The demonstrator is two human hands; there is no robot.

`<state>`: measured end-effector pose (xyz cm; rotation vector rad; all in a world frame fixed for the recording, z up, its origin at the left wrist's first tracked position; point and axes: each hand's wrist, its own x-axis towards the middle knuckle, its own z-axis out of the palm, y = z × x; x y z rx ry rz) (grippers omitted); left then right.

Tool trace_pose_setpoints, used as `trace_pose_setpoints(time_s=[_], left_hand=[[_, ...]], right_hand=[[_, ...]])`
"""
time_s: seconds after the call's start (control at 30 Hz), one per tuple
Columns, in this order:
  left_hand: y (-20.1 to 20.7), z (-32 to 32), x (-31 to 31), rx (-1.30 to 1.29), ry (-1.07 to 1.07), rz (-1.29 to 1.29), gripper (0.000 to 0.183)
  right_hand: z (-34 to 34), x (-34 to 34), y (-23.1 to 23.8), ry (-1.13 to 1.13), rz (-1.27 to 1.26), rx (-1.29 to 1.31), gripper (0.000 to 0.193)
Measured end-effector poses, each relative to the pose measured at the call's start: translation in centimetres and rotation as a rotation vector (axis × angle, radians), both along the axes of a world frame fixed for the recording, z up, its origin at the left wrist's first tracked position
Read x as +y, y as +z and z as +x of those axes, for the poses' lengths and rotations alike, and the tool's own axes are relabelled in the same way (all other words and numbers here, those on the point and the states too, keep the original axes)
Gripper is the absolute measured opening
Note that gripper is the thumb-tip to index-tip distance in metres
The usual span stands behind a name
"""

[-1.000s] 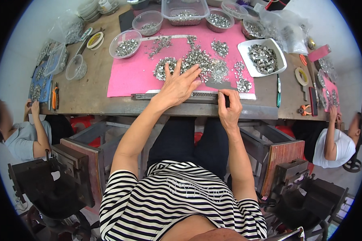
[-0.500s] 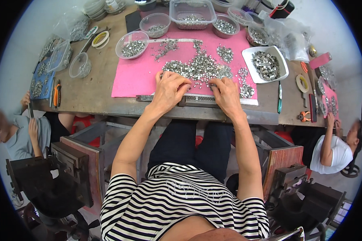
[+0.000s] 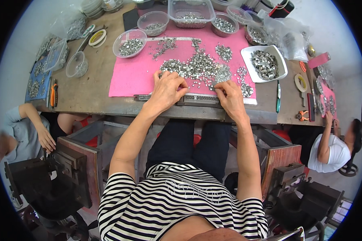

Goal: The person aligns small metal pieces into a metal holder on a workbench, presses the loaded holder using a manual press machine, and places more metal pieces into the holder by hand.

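A loose pile of small silvery metal pieces [image 3: 203,64] lies on the pink mat [image 3: 126,80]. Along the mat's near edge runs a dark slotted metal bar [image 3: 199,99], with a row of small pieces apparently set in it. My left hand [image 3: 167,89] is by the bar's left part, its fingers curled and thumb and fingertips closed together. My right hand [image 3: 230,96] pinches just above the bar's right end, beside the pile. Whatever is between the fingertips of either hand is too small to make out.
Clear tubs of metal pieces, such as a round bowl [image 3: 130,43], line the far side. A white dish [image 3: 265,64] stands right, near a green-handled tool [image 3: 278,96] and orange pliers [image 3: 302,115]. Tape rolls [image 3: 97,38] lie left. Co-workers sit at both sides.
My right hand has shifted slightly right along the bar, and my left hand has hardly moved. The co-worker at left has lowered a hand from the table edge toward the dark machine below.
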<state>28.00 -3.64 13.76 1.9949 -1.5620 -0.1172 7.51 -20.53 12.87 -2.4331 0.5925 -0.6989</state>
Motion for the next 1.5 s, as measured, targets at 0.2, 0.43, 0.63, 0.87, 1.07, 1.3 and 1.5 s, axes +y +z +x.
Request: trace_pose_setpoints(time_s=[0.2,0.43,0.63,0.87,1.07,1.3,1.5], left_hand=[[-0.3,0.5,-0.1,0.034,-0.052,0.01,0.012],[-0.2,0.9,-0.2,0.046,-0.085,0.022,0.01],[0.1,1.3,-0.3,0.055,-0.111,0.052,0.007],[-0.8,1.2,-0.2,-0.009,-0.042,-0.111,0.007],[-0.3,0.4,0.0,-0.052,0.051,-0.013,0.007],[-0.2,0.8,-0.1,-0.009,0.021,0.005,0.009],[-0.2,0.7,0.1,0.053,0.007,-0.003,0.011]], right_hand=[[0.3,0.3,0.4,0.007,-0.011,0.019,0.006],[1.2,0.6,0.2,-0.004,-0.121,0.021,0.011],[1.4,0.5,0.1,0.007,-0.095,0.09,0.007],[1.5,0.2,0.1,0.026,-0.109,0.089,0.007],[0.6,-0.5,0.5,0.02,-0.118,0.087,0.007],[0.7,-0.1,0.2,-0.012,-0.178,0.043,0.009],[0.9,-0.1,-0.1,-0.012,-0.139,0.045,0.01]])
